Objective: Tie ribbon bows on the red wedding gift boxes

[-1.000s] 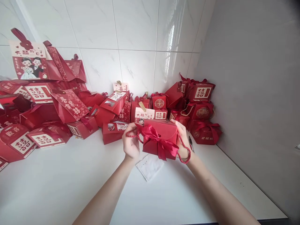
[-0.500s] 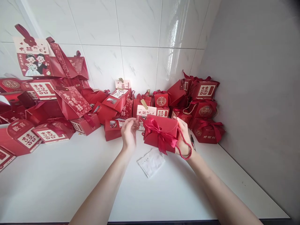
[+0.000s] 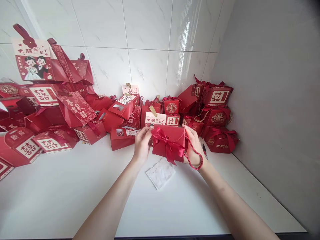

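Note:
Between my two hands, above the table, is a red gift box [image 3: 178, 135] with a satin ribbon bow [image 3: 166, 144] on its front. A twisted red cord handle [image 3: 198, 156] loops from its right side and hangs over my right wrist. My left hand [image 3: 143, 142] grips the box's left end, fingers bent against it. On the right end, my right hand [image 3: 195, 143] is closed round the box, thumb near the top edge. Below the box a crumpled white packet [image 3: 160, 174] with small writing lies flat on the table.
Red gift boxes are piled along the wall: a tall stack [image 3: 42, 95] at left, a lower group [image 3: 125, 106] in the middle, another stack [image 3: 217, 120] at right. A dark pen [image 3: 205, 151] lies beside my right hand. A grey wall [image 3: 270, 110] bounds the right side.
My left hand has moved in from beside the box and closed on its left end. The box has shifted slightly left, still in my right hand.

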The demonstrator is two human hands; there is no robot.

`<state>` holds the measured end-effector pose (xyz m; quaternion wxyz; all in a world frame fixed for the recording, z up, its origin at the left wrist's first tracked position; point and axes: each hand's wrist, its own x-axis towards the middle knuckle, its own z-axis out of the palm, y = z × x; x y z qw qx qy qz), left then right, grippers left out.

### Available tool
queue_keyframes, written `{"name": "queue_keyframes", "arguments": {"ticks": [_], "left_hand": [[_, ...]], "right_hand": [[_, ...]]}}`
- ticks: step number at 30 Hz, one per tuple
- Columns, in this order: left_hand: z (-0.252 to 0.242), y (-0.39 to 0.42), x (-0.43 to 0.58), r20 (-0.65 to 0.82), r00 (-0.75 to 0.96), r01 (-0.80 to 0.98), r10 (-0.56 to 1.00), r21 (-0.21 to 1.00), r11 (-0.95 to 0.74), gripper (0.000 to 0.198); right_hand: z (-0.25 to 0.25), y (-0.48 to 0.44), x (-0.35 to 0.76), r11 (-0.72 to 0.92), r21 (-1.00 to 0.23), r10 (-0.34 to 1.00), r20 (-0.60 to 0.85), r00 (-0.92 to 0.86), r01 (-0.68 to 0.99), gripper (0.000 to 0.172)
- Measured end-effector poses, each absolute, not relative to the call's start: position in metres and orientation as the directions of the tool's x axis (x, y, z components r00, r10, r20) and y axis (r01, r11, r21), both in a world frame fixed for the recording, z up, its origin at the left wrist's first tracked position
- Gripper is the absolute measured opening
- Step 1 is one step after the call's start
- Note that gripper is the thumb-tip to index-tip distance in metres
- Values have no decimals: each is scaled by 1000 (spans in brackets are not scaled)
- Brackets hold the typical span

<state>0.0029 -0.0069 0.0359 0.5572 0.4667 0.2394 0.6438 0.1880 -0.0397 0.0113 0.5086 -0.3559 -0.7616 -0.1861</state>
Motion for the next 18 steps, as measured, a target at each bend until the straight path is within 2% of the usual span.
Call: {"name": "queue_keyframes", "arguments": {"ticks": [4, 8, 10, 13, 16, 18], "left_hand": [[34, -3, 2, 344, -69, -491, 936, 806, -332, 25], [39, -1, 0, 283, -97, -618, 954, 734, -281, 31], [43, -3, -2, 235, -50, -696, 971, 689, -203, 33], [49, -7, -4, 150, 87, -780, 985, 626, -26, 31], [50, -11, -7, 98, 231, -778, 968, 616, 123, 20], [47, -13, -8, 98, 342, -733, 934, 650, 200, 16]], "right_hand": [[12, -38, 193, 629, -73, 355, 913, -202, 774, 71], [14, -36, 199, 576, -88, 370, 914, -164, 813, 82], [14, -36, 201, 565, -114, 365, 923, -123, 817, 89], [14, -35, 202, 554, -139, 360, 929, -85, 821, 89], [13, -34, 202, 537, -155, 371, 926, -67, 829, 89], [13, -33, 202, 530, -187, 370, 929, -27, 827, 93]]}}
